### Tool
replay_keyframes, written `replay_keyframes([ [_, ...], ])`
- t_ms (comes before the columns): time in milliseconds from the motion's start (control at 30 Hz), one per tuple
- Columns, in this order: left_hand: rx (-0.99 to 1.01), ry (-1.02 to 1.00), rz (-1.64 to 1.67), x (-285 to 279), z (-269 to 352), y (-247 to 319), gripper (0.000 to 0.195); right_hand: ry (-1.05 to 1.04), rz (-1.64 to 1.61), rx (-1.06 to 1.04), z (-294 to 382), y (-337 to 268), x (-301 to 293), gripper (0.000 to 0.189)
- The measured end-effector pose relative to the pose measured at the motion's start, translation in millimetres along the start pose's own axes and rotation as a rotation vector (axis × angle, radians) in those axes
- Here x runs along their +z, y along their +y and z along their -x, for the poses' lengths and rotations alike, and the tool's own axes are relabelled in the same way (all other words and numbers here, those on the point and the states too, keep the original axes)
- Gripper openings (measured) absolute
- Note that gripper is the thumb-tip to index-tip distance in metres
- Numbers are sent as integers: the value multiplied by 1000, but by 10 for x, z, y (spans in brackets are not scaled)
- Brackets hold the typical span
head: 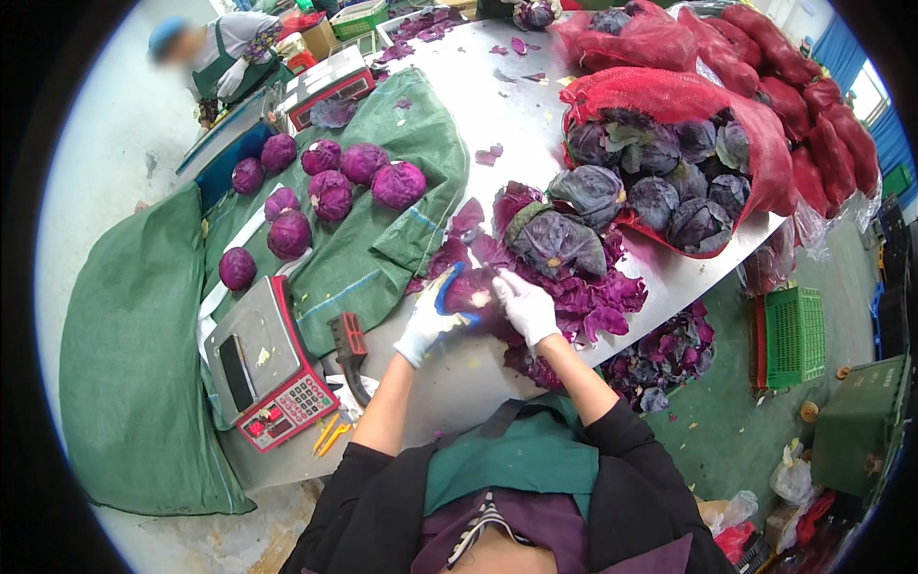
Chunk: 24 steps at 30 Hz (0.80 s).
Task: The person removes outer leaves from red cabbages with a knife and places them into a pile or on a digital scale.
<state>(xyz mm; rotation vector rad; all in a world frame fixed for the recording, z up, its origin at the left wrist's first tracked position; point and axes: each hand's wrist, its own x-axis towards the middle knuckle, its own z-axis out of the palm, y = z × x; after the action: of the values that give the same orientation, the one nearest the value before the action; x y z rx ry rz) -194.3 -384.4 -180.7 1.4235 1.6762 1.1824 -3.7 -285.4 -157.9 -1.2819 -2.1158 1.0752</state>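
Observation:
My left hand (435,316), in a white glove with blue on the fingers, holds the left side of a red cabbage (470,295). My right hand (526,305), white-gloved, is at the cabbage's right side with bent fingers; whether it grips a leaf or a small tool is blurred. Loose purple leaves (606,305) lie beside and under it. Two darker cabbages with outer leaves (556,240) rest just beyond. An opened red mesh sack (767,158) full of dark cabbages lies at the right. Several bright purple cabbages (331,195) sit on a green woven sheet (401,244) at the left.
Near the table's left edge are a digital scale (269,359) bearing a phone (237,373), a black and red tool (350,344) and yellow cutters (333,438). More leaves (663,351) lie below the right edge. Full red sacks (789,107) stand behind. A co-worker (229,57) is at upper left.

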Motion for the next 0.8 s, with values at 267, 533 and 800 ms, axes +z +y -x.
replay_keyframes([
  [267, 16, 27, -334, -93, 194, 66, 104, -232, -316, 65, -92, 104, -192, 79],
  [533, -129, 186, -481, 370, 194, 224, 92, -129, 203, -88, 61, -191, -59, 70],
  [800, -96, 248, -459, 391, 330, 382, 82, 251, 204, -427, 7, 43, 189, 24],
])
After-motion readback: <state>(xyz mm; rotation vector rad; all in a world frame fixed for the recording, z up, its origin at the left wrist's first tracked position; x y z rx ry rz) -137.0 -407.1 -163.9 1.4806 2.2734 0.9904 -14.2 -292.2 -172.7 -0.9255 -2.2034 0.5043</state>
